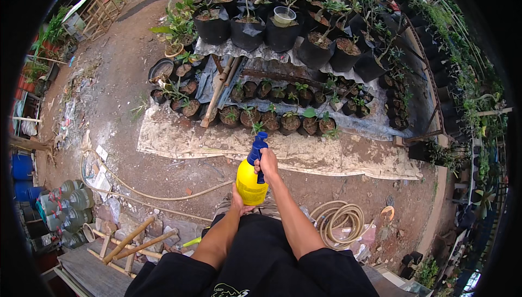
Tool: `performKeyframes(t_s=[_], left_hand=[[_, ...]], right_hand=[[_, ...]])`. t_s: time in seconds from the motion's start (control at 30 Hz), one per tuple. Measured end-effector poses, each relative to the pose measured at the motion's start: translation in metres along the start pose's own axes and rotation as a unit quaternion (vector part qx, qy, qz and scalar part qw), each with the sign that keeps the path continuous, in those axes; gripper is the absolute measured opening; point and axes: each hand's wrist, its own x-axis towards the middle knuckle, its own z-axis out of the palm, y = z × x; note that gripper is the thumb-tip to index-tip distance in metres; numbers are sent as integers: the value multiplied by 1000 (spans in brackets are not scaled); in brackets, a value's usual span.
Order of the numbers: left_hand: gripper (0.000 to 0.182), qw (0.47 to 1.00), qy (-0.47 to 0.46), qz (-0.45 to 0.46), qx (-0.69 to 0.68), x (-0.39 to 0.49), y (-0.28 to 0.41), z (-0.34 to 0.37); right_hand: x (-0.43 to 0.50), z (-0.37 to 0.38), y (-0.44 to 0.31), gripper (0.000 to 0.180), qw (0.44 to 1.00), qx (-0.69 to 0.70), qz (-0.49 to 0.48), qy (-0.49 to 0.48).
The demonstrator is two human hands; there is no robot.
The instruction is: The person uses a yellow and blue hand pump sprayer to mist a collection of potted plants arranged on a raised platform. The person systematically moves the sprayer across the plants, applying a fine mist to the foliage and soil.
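A yellow pressure sprayer bottle (251, 185) with a blue pump head (258, 145) is held upright in front of my body. My right hand (267, 162) is wrapped around its blue handle near the top. Under the bottle's lower left side, my left hand (239, 202) cups and supports the base. Printed writing covers part of the yellow body. The nozzle end points away from me, towards a row of small potted seedlings (270, 121) on the ground.
Larger plants in black grow bags (248, 34) stand on a corrugated shelf (261, 52). A dirty pale tarp (244, 146) lies before the seedlings. A hose (163, 197) crosses the soil on the left; a hose coil (340, 223) sits right. Bamboo poles (129, 240) lean at lower left.
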Motion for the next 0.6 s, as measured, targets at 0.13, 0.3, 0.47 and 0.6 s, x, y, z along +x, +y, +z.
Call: performKeyframes(t_s=[0.13,0.3,0.47,0.6], left_hand=[[96,1000,25,16,-4,4,4,1],[101,997,54,51,-17,8,6,6],[99,994,68,73,-50,10,7,5],[100,992,80,78,-61,12,7,3]], right_hand=[[-1,5,-9,17,1000,9,-9,-8],[1,15,-18,18,1000,-9,-9,-21],[6,21,-24,18,999,-23,-17,-35],[9,24,-22,19,999,-21,-18,-34]])
